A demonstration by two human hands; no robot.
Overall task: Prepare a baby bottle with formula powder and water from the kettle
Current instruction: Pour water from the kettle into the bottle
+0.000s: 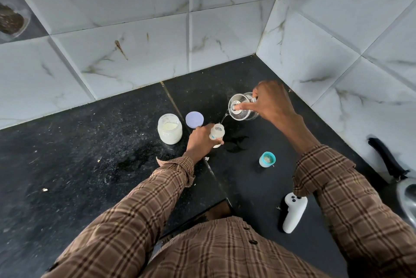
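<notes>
Head view: the left hand [199, 140] has its grip round the small clear baby bottle [217, 134] standing at centre of the black stone surface [67, 165]. From two o'clock, the right hand [273, 102] grips and tips the clear glass kettle [242, 106]. The thin stream could miss the narrow mouth if either wavers. The kettle's handle is hidden; the fill level is unreadable.
</notes>
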